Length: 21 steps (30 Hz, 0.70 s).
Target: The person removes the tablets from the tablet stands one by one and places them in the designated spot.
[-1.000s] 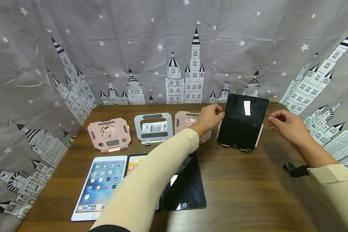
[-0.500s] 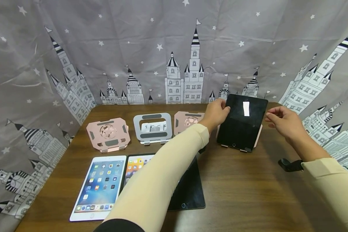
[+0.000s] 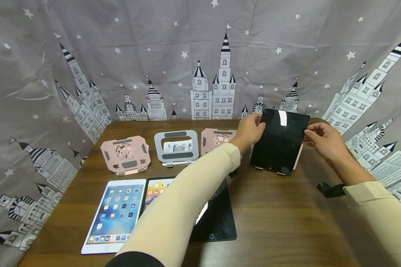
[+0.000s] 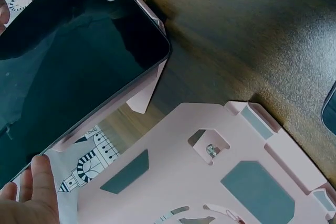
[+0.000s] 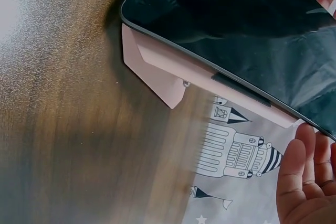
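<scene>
A black-framed tablet (image 3: 280, 144) with a dark screen and a round home button leans upright on a pink folding stand (image 5: 157, 64) at the table's back right. My left hand (image 3: 250, 129) holds its left edge in the upper part, thumb near the front face. At the opposite edge my right hand (image 3: 325, 141) pinches the tablet between thumb and fingers. The right wrist view has those fingertips (image 5: 305, 136) right at the rim. Most of the stand is hidden behind the tablet; its lower lips show under the bottom edge.
To the left stand a pink stand (image 4: 173, 177) partly behind my left arm, a grey-blue stand (image 3: 176, 148) and another pink stand (image 3: 126, 155). In front lie a white tablet (image 3: 115, 215), a tablet with a lit screen (image 3: 155, 191) and a dark tablet (image 3: 220, 218).
My left hand has moved right onto the tablet's left edge. My right hand has come in from the right to its other edge. The screen's white reflection has shifted up.
</scene>
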Available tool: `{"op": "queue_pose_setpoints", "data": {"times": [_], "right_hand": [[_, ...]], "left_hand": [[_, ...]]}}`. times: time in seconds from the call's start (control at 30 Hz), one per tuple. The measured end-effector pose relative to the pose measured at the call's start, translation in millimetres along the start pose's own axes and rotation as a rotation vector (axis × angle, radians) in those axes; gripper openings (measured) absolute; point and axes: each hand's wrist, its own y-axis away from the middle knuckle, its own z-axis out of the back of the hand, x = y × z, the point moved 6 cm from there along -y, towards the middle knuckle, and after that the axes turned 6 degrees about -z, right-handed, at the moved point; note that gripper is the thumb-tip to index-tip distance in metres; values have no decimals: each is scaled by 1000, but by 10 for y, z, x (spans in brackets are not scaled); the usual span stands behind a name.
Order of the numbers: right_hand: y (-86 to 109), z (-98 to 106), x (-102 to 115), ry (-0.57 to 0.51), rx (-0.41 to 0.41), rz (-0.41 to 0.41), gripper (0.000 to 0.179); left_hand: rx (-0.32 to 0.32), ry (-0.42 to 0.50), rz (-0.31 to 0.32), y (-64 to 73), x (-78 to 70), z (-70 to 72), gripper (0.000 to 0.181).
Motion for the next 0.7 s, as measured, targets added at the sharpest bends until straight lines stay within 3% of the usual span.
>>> {"op": "queue_pose_setpoints", "data": {"times": [0.27, 0.5, 0.7], "right_hand": [[44, 11, 13, -14, -41, 25, 20], [90, 0, 26, -97, -50, 12, 18], [122, 19, 43, -180, -60, 20, 15]], "left_hand": [[-65, 60, 9, 42, 37, -11, 24], [-122, 58, -25, 29, 44, -6, 12], [-128, 85, -31, 43, 41, 2, 9]]}}
